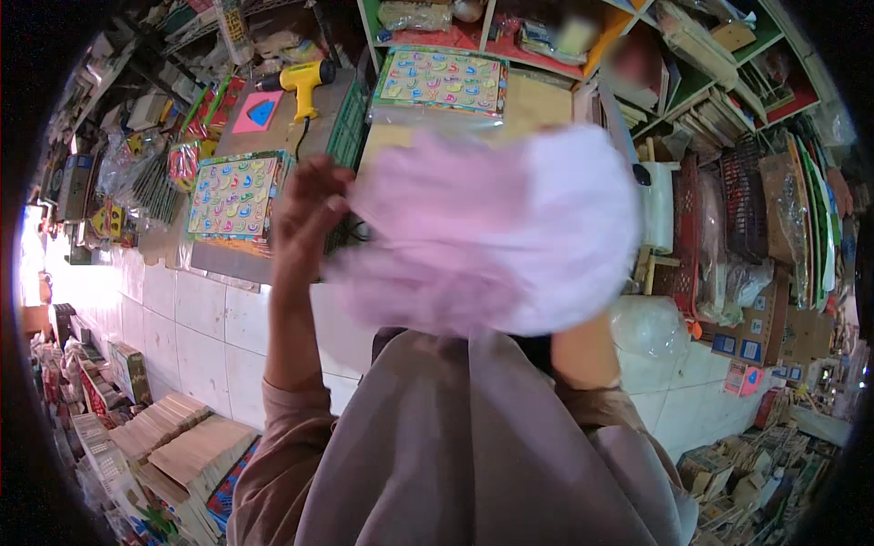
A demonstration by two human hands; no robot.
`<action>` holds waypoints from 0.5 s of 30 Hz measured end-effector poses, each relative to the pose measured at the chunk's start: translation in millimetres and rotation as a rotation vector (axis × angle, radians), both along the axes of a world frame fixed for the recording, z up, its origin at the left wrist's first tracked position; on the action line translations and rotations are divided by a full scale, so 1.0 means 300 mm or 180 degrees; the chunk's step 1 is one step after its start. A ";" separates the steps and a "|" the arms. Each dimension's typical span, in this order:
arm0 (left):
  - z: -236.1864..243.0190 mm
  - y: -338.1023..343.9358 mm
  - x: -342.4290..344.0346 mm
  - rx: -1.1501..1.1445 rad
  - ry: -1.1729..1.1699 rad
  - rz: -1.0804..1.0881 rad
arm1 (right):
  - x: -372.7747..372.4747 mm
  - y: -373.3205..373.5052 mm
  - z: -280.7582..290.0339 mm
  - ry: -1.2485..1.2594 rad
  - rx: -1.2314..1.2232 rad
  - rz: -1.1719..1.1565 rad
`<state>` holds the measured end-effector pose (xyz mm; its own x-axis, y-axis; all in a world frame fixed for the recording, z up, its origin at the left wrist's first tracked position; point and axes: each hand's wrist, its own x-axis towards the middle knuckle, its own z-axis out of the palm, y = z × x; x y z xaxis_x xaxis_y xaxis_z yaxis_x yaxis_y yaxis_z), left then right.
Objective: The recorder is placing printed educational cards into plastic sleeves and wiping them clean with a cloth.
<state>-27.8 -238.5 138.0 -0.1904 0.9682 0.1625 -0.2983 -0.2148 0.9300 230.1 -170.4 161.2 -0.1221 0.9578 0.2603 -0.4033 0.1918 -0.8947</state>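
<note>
A pale pink, motion-blurred piece of fabric (pixel 482 227) fills the middle of the view, raised in front of me above a beige worktop (pixel 537 96). My left hand (pixel 314 196) is at the fabric's left edge, fingers loosely curved and apart, with nothing clearly held between them. My right hand is hidden behind the fabric; only its forearm shows. Past my left hand are a yellow and black heat gun (pixel 305 82) with a cord, a pink card with a blue shape (pixel 250 114), and a colourful letter-puzzle board (pixel 232 200). A similar board (pixel 442 82) lies at the back.
Cubby shelves (pixel 537 68) with packaged items rise behind the worktop. At right are a white roll (pixel 660 218), a dark crate (pixel 737 200) and leaning boards. A clear plastic bag (pixel 646 328) sits below. Stacks of wooden pieces (pixel 196 455) lie at lower left.
</note>
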 end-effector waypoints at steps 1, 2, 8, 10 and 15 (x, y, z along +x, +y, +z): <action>-0.076 -0.019 0.000 -0.0422 0.0228 -0.0094 | 0.057 -0.015 0.009 -0.0056 -0.0028 -0.0162; -0.162 -0.043 0.028 -0.0808 0.0698 0.0050 | 0.101 -0.036 0.014 -0.0163 -0.0033 -0.0274; -0.427 -0.245 0.133 -0.1440 0.0169 -0.1227 | -0.011 -0.235 -0.129 -0.2901 0.0424 0.0548; -0.431 -0.263 0.125 -0.1398 0.1118 -0.1071 | -0.093 -0.321 -0.202 -0.4088 0.0997 0.1154; -0.430 -0.254 0.120 -0.1328 0.1456 -0.0953 | -0.140 -0.311 -0.349 -0.4609 0.2092 0.0847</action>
<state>8.2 -314.7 9.0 0.0940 0.9674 -0.2350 0.1534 0.2191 0.9636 188.1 -263.6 56.4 -0.7546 0.6450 0.1206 0.5823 0.7430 -0.3301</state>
